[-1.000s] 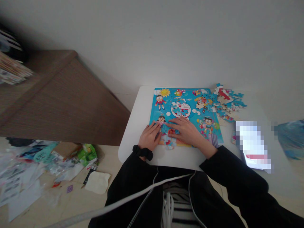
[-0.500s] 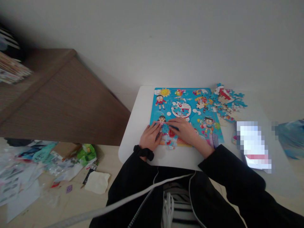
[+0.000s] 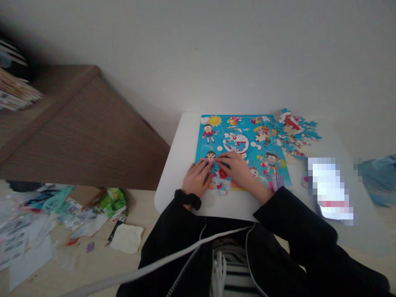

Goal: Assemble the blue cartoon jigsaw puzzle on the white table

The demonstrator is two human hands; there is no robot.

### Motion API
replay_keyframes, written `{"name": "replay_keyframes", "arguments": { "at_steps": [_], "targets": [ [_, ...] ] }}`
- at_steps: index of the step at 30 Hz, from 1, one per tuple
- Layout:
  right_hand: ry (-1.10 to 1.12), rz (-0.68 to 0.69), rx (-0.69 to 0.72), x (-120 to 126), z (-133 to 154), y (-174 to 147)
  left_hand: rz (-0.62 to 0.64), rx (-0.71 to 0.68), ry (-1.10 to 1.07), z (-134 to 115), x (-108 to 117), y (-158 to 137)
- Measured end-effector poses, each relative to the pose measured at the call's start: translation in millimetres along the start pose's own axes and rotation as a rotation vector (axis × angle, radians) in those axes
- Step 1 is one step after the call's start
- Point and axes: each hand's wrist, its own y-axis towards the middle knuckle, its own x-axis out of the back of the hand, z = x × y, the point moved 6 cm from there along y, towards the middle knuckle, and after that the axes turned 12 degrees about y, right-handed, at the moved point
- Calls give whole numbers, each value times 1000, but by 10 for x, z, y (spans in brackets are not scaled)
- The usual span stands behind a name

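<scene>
A blue cartoon jigsaw puzzle (image 3: 216,140), partly filled in, lies on the white table (image 3: 173,165). My left hand (image 3: 197,180), with a black band at the wrist, rests on its lower left, fingers stretched out over the pieces. My right hand (image 3: 236,168) meets it from the right; thumb and index finger pinch at a small puzzle piece beside the girl figure (image 3: 210,154). Fingers cover most of that piece. A loose piece (image 3: 221,192) sits at the puzzle's bottom edge, just below the hands.
Loose puzzle pieces (image 3: 298,130) are heaped at the table's back right. A lit phone (image 3: 331,189), blurred out, lies at the right. To the left stands a brown wooden cabinet (image 3: 77,132). Bags and papers (image 3: 68,210) litter the floor. A white cord (image 3: 173,260) crosses in front of me.
My right hand has shifted slightly left and up, its forearm swinging a little left. The left hand stays nearly in place.
</scene>
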Motion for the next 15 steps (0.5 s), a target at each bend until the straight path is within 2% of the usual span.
{"name": "replay_keyframes", "arguments": {
  "at_steps": [5,11,15],
  "targets": [
    [-57,-69,-23,135,42,-50,10,9,-11,15,-22,-6],
    [-133,72,49,123,87,-161,20,17,6,3,-17,-10],
    [-156,110,55,73,53,-180,65,40,7,-12,2,10]
  ]
}}
